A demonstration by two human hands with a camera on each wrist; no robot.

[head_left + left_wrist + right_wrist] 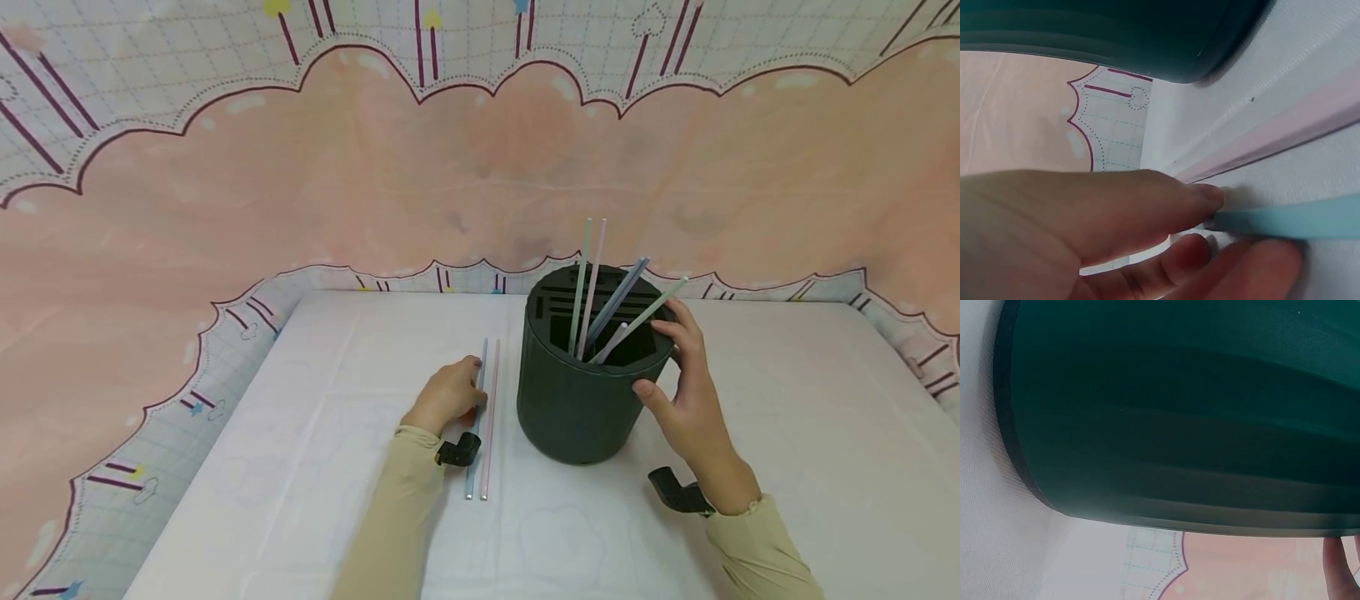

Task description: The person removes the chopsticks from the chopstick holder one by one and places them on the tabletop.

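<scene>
A tall dark green container (581, 408) with a slotted top stands upright, several coloured straws (617, 300) leaning in its opening. My right hand (693, 408) grips the container at its right side, thumb on the near side and fingers by the rim; the right wrist view shows mostly the green wall (1166, 425) and a fingertip. To the left, a blue straw (470, 479) and a pink straw (491, 425) lie side by side on the white table. My left hand (447, 396) pinches the blue straw (1285, 215), with the pink straw (1285, 134) lying beside it.
A white cover lies over the table (322, 433). Behind it hangs a peach cloth (450, 175) with a scalloped, grid-patterned border, which also runs along the table's left and right sides.
</scene>
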